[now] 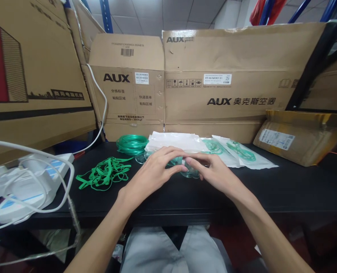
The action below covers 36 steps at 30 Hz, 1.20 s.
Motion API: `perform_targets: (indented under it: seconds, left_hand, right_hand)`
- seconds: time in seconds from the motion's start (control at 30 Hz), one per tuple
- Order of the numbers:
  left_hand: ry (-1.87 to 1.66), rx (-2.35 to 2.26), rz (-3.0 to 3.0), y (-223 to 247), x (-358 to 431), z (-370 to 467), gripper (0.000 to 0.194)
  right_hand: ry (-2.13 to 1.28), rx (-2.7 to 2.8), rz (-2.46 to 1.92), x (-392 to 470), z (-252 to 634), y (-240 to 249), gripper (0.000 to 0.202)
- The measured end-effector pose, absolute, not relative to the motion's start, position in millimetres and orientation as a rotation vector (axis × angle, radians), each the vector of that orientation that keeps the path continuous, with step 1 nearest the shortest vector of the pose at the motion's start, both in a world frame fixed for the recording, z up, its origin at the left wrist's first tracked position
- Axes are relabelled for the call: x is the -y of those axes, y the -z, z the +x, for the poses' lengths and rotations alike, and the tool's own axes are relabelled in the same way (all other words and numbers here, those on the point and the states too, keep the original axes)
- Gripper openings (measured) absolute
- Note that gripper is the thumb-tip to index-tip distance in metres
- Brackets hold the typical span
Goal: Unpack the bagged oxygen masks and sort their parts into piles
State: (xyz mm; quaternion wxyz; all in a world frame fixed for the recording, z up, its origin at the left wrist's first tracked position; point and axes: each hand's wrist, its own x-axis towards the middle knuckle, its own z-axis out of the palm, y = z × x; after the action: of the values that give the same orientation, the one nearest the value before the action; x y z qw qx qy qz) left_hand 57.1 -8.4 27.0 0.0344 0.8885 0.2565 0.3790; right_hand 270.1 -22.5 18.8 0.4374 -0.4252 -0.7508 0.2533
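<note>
Both my hands meet at the middle of the black table, over a clear greenish plastic mask (190,173). My left hand (158,163) arches over it from the left, fingers bent and thumb tip against the piece. From the right, my right hand (214,168) closes thumb and fingers on it near its top. Much of the mask is hidden behind the fingers. Another clear plastic piece (140,158) shows just left of my left hand. Behind the hands lies a stack of white packets (175,141).
Green elastic straps (106,173) lie tangled at the left, before a coil of green tubing (132,145). Flat packets (244,151) with green tubing inside lie right of centre. A taped carton (301,136) stands at right, a power strip (38,189) with cables at left. Cardboard (214,110) walls the back.
</note>
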Motion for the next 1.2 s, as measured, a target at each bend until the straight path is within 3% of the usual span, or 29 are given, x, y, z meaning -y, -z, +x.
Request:
perform_targets:
  seconds: [0.37, 0.57, 0.8, 0.97, 1.2]
  left_hand:
    - [-1.075, -0.929, 2.716, -33.5, 7.2, 40.9, 0.034]
    - [-1.073, -0.970, 2.646, -33.7, 8.4, 38.8, 0.032]
    - [-0.975, -0.917, 2.630, -39.2, 11.5, 35.1, 0.024]
    - [-0.681, -1.066, 2.673, -21.5, 19.1, 8.3, 0.014]
    - [-0.579, -1.260, 2.676, 8.4, 25.3, -31.3, 0.025]
  right_hand:
    - [-0.742, 1.974, -0.945, 29.4, 279.3, -21.8, 0.034]
    - [-0.466, 1.984, -1.090, 29.0, 274.5, -18.8, 0.026]
    - [-0.276, 2.009, -1.390, 18.2, 280.5, -7.9, 0.034]
    - [-0.247, 1.973, -1.405, 12.5, 291.9, -8.3, 0.040]
    - [-0.310, 1.981, -1.349, 12.2, 301.3, -10.7, 0.040]
